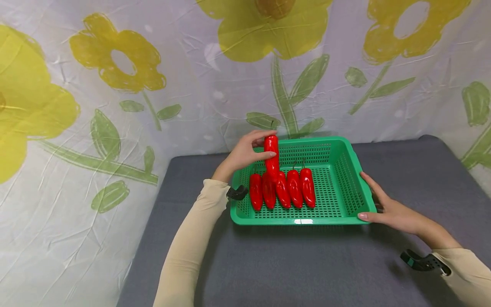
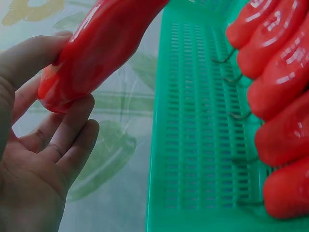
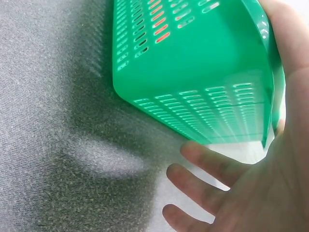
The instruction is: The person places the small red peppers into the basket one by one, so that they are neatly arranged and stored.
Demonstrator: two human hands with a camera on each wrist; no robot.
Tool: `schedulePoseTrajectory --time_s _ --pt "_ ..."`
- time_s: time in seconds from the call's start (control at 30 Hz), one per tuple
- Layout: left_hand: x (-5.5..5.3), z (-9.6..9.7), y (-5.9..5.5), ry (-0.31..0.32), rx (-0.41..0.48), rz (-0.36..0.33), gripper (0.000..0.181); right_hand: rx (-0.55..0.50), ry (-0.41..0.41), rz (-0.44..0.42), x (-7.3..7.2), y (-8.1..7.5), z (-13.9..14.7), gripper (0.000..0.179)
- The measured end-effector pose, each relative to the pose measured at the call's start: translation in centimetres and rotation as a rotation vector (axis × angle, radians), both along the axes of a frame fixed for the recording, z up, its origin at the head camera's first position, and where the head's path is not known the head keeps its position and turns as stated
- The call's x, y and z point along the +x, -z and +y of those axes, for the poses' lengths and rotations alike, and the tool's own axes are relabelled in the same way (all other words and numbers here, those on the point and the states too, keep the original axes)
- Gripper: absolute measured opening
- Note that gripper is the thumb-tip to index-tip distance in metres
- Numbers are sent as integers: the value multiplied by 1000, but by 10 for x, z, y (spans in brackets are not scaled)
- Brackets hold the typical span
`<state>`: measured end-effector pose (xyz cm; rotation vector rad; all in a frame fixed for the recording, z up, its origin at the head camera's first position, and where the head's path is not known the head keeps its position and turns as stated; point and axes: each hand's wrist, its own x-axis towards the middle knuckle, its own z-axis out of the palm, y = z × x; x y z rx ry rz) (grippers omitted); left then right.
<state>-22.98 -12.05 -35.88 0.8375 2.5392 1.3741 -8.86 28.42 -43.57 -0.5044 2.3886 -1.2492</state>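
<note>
My left hand (image 1: 243,152) holds a glossy red chili pepper (image 1: 271,155), stem up, above the left part of a green plastic basket (image 1: 326,221). In the left wrist view, thumb and fingers pinch the stem end of this pepper (image 2: 101,48); its far end runs out of frame. Several more red peppers (image 1: 294,189) lie side by side in the basket's left half, stems pointing to the back. At the basket's right front corner, my right hand (image 1: 397,215) holds the rim. The right wrist view shows three of its fingers spread beside the basket's outer wall (image 3: 203,58).
A grey cloth-covered table (image 1: 287,264) carries the basket. Behind it hangs a pale sheet (image 1: 207,94) printed with yellow flowers, close to the basket's back rim. Dark bands (image 1: 237,192) circle both wrists.
</note>
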Motion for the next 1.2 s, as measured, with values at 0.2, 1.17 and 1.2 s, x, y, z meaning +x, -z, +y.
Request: schedulePoseTrajectory --time_s 0.2,1.17,1.2 --pt "-1 16 1 21 33 -4 60 1 0 -1 0 0 1 108" --pt "-6 95 32 54 34 -112 59 21 3 3 1 -2 -1 108" --pt "-6 97 34 54 34 -117 59 20 2 2 1 -2 -1 108"
